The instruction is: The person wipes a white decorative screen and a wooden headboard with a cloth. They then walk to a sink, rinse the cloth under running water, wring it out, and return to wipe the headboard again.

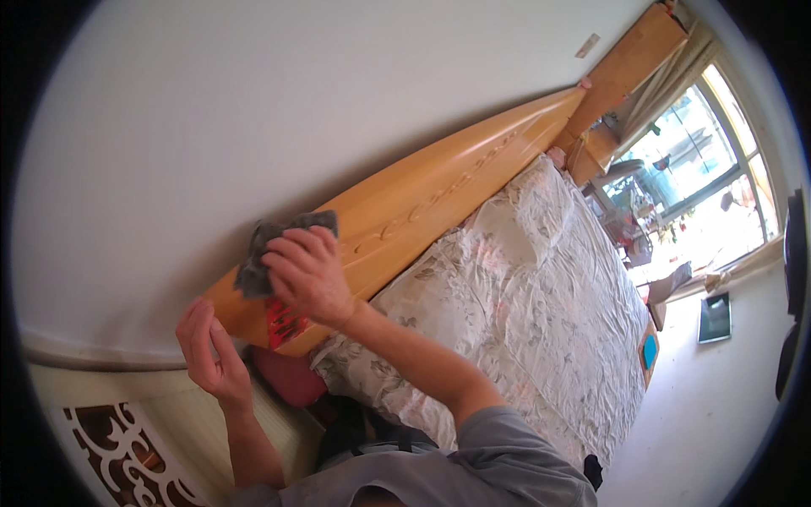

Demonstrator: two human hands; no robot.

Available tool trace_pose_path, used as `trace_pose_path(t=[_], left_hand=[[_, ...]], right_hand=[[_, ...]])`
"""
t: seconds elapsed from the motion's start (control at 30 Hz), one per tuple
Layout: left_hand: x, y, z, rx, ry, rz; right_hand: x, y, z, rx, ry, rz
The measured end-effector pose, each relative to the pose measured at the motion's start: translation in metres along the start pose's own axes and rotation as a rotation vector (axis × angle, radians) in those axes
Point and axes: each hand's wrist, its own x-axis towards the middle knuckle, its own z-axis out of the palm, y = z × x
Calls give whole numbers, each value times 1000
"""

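My right hand (pixel 310 272) presses a crumpled dark grey cloth (pixel 253 269) against the curved, carved wooden headboard (pixel 405 190) of a bed. Part of the cloth sticks out past my fingertips towards the wall. Just below that hand, a red decoration with dark marks (pixel 286 323) shows on the headboard's face. At the headboard's lower left end my left hand (pixel 212 355) is raised, palm up, with its fingers loosely bent and nothing seen in it. Whether its fingertips touch the wood, I cannot tell.
A bed with a floral sheet (pixel 507 317) lies along the headboard. A dark red cushioned object (pixel 291 377) is by its near corner. A white openwork panel (pixel 133 456) stands at lower left, a wooden cabinet (pixel 633 57) at upper right, near a bright window (pixel 690 152).
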Motion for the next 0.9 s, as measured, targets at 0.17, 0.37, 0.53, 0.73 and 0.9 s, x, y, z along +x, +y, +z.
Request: trace_pose_path(t=[0.17, 0.37, 0.53, 0.73, 0.9], left_hand=[[14, 0, 26, 52, -100, 8], [15, -11, 46, 194, -211, 59], [7, -9, 60, 190, -194, 86], [0, -20, 57, 278, -144, 13], [2, -14, 65, 359, -135, 9]], right_hand=[[-1, 35, -13, 50, -9, -16], [-3, 229, -86, -294, 170, 61], [9, 303, -132, -578, 323, 121], [-3, 141, -64, -100, 91, 22], [-7, 193, -91, -47, 116, -58]])
